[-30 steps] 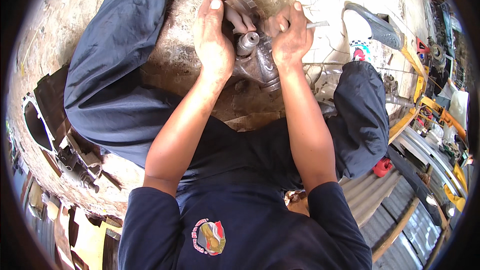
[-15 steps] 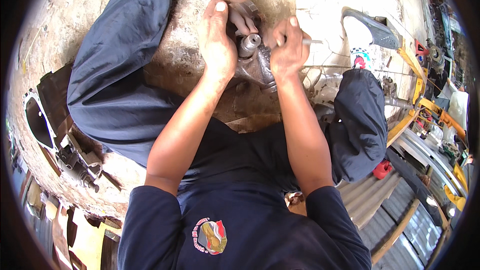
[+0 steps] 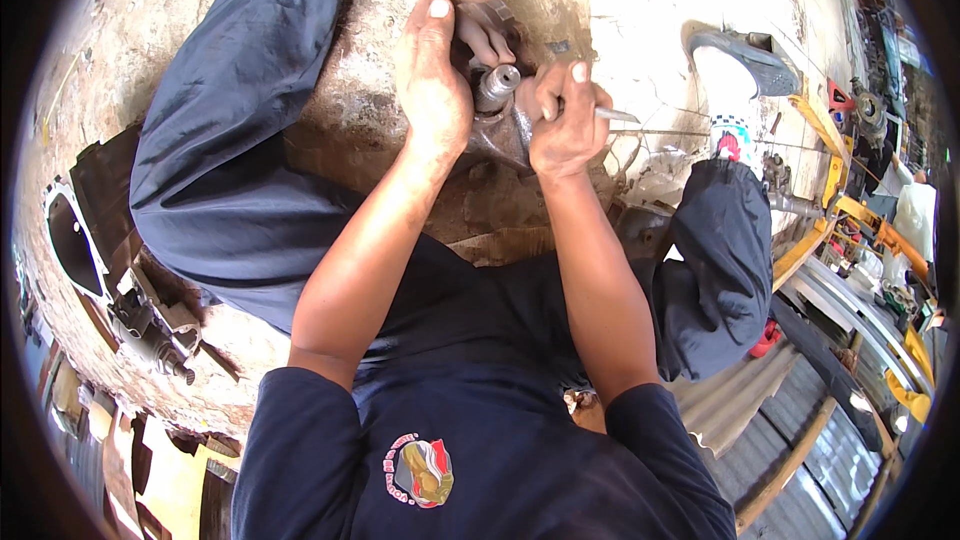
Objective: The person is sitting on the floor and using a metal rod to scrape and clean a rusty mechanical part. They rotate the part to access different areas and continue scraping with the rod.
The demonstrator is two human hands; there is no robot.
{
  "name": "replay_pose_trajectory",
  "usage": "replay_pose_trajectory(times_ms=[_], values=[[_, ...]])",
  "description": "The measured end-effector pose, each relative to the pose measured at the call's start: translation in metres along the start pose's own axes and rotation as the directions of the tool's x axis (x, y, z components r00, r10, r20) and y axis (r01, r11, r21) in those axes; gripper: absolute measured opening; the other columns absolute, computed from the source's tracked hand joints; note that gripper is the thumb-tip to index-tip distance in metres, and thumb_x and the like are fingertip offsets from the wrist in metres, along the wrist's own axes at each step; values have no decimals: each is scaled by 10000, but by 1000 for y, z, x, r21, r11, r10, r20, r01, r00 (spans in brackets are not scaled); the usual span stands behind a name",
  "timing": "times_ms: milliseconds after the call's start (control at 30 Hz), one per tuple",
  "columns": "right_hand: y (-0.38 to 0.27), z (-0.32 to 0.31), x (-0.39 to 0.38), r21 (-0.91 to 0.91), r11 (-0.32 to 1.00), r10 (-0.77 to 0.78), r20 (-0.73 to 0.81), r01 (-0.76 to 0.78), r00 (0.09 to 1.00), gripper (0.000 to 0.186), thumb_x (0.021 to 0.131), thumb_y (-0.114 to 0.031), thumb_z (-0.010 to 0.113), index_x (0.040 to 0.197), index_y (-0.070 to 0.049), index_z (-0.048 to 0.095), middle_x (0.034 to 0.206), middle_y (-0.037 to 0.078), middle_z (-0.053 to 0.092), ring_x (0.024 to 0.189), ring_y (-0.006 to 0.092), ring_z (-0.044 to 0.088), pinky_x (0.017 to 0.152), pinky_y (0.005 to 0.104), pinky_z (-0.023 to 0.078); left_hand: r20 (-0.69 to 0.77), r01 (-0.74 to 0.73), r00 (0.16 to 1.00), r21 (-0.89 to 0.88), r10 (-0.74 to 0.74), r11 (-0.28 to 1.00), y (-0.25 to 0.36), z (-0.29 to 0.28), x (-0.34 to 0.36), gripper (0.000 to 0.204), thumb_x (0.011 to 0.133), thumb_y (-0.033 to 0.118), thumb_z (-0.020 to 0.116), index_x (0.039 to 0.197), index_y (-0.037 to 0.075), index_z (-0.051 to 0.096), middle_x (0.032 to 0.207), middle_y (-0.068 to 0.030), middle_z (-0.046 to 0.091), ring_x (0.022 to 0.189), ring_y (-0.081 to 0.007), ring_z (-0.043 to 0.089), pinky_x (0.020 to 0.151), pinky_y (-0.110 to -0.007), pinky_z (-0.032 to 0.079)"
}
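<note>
A greasy dark metal housing [image 3: 505,135] sits on the ground between my legs. Out of its top stands a bright round shaft end [image 3: 497,88] with a hole in its centre. My left hand [image 3: 435,85] curls over the housing's left and far side, its fingertips pressed close to the shaft. In a closed grip, my right hand [image 3: 568,120] is at the right side of the shaft. It holds a slim tool [image 3: 618,115] whose pale, tapering end sticks out to the right. The tool's other end is hidden by the fingers, so its kind cannot be made out.
My legs bend around the work, with a sandal [image 3: 755,65] on the right foot. To the left lie a dark casing with a pale flange [image 3: 75,230] and a geared metal part [image 3: 165,350]. Yellow bars [image 3: 835,180] and assorted parts line the right side, near corrugated sheets [image 3: 735,395].
My right hand has come down slightly and to the left, and the slim tool has tilted with it. My left hand has barely moved on the housing. The right leg has shifted a little.
</note>
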State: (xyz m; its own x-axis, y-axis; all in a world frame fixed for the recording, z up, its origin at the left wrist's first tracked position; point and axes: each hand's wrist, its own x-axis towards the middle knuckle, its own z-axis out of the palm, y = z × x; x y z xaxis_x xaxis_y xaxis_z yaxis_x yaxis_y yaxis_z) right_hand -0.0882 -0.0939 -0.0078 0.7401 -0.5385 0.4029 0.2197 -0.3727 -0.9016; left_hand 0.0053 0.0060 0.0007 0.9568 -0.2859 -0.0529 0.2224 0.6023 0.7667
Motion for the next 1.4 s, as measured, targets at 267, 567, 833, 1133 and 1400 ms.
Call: replay_pose_trajectory(times_ms=[267,567,833,1133,1400], values=[[-43,-60,-83,216,895,390,44,-390,920,448,1102,-222,401,672,-97,381,585,23,338,499,172,309,521,338,332,-7,-20,1000,-47,20,999,0,0,2,412,1124,266,371,1142,-47,638,641,-66,526,653,-191,596,683,-328,519],[-27,-74,-19,240,924,376,-446,-297,812,331,1073,-258,507,783,-104,465,667,-23,345,576,87,325,543,276,300,63,7,998,-23,-5,1000,-1,-3,0,316,1114,196,433,1180,-39,635,687,-54,555,683,-154,590,693,-305,508],[73,-123,4,-548,728,251,-346,-412,904,322,906,-142,759,1196,-35,670,1158,192,647,1099,328,616,1010,431,468,71,-26,997,100,19,995,-1,4,-3,258,1102,151,473,1175,-39,632,879,-93,655,687,-120,573,690,-276,510],[59,-114,-61,-784,553,521,61,-282,852,335,836,-94,807,1150,-99,690,1144,149,662,1092,383,646,929,496,533,63,-34,998,281,17,959,3,5,-4,319,1072,238,547,1167,-49,649,722,-34,515,713,-180,616,682,-317,536],[39,-111,-29,-507,577,617,-243,-640,749,321,919,11,620,1227,-57,676,1113,223,682,984,345,679,872,443,525,85,-31,996,349,2,937,5,9,-4,295,1080,209,519,1153,-45,651,731,-30,499,710,-175,617,656,-312,536]])
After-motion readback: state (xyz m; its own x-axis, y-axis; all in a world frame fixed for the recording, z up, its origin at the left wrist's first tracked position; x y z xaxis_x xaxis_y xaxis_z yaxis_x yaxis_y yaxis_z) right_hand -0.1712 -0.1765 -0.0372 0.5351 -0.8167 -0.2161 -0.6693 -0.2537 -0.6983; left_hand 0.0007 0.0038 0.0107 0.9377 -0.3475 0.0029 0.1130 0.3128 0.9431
